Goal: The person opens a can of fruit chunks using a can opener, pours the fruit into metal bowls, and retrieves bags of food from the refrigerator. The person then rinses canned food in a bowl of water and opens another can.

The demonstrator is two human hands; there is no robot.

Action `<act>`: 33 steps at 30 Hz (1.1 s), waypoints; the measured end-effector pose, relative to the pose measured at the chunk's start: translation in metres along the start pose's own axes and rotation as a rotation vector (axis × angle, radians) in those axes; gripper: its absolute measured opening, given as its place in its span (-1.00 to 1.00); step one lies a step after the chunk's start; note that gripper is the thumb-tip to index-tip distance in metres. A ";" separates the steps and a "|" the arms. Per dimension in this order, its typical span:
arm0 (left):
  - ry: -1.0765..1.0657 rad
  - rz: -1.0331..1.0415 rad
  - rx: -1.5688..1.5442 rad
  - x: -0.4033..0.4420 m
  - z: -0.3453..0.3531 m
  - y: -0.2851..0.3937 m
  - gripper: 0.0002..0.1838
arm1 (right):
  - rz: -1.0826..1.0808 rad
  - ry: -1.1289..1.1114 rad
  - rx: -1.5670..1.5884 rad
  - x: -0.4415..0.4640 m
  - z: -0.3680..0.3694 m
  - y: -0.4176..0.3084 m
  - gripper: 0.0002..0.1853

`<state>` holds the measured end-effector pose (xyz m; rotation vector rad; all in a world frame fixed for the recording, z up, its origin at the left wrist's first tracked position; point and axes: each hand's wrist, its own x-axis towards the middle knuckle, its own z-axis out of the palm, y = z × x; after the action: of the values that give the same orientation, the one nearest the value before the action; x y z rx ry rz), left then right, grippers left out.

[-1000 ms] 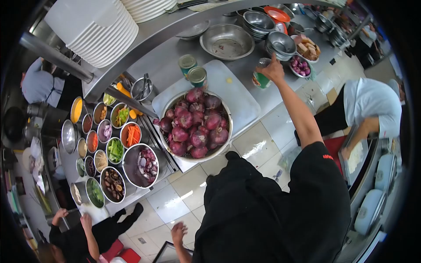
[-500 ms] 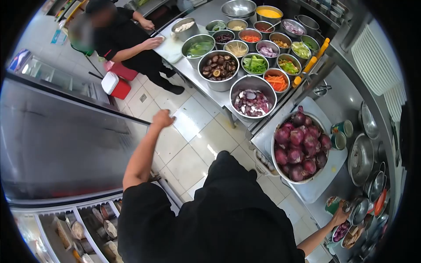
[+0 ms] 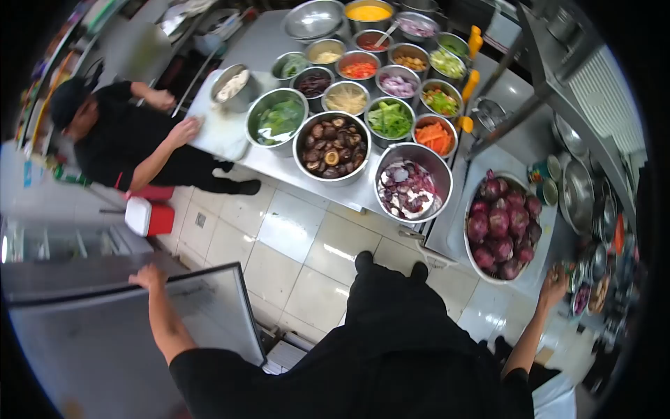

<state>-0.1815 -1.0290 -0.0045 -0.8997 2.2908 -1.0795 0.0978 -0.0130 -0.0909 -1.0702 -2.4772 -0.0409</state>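
Observation:
My left hand (image 3: 148, 276) is at the upper edge of a steel refrigerator door (image 3: 91, 335), its fingers bent over that edge. A dark seal runs round the door's pale inner panel (image 3: 209, 307). At the far right, beside the counter, my right hand (image 3: 555, 286) has its fingers closed around something small that I cannot make out. Close to it are small metal bowls (image 3: 597, 262). Red onions (image 3: 499, 222) fill a large basin on the counter, up and to the left of my right hand. A pot of onion peelings (image 3: 412, 190) stands by the table corner.
A co-worker in black (image 3: 132, 140) stands at the left by a white cutting board (image 3: 220, 133). Pots of mushrooms (image 3: 331, 148), leafy greens (image 3: 279, 115) and carrots (image 3: 434, 137) crowd the steel table. A red and white bin (image 3: 150, 216) is on the tiled floor (image 3: 293, 223).
My left hand has moved left and down to the door. The open food compartment at lower left is out of sight. My right hand appears higher, and the view has turned.

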 end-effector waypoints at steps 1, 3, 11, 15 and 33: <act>-0.066 -0.010 0.014 0.004 0.003 -0.009 -0.48 | 0.030 -0.029 0.016 -0.003 -0.004 -0.009 -0.60; -0.103 0.066 0.072 0.024 0.034 -0.021 -0.46 | 0.034 -0.014 0.074 -0.010 -0.002 -0.009 -0.58; 0.038 0.089 0.064 0.024 -0.012 0.012 -0.31 | 0.164 -0.024 0.028 -0.012 -0.022 -0.046 -0.64; 0.063 0.114 0.036 0.028 -0.028 0.043 -0.34 | 0.323 -0.047 0.165 -0.004 -0.024 -0.056 -0.68; -0.406 0.109 -0.028 -0.056 0.009 0.100 -0.44 | 0.636 -0.376 -0.027 0.104 0.093 -0.032 -0.33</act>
<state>-0.1740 -0.9458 -0.0826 -0.8989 1.9945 -0.7412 -0.0230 0.0540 -0.1285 -1.9758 -2.3137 0.3485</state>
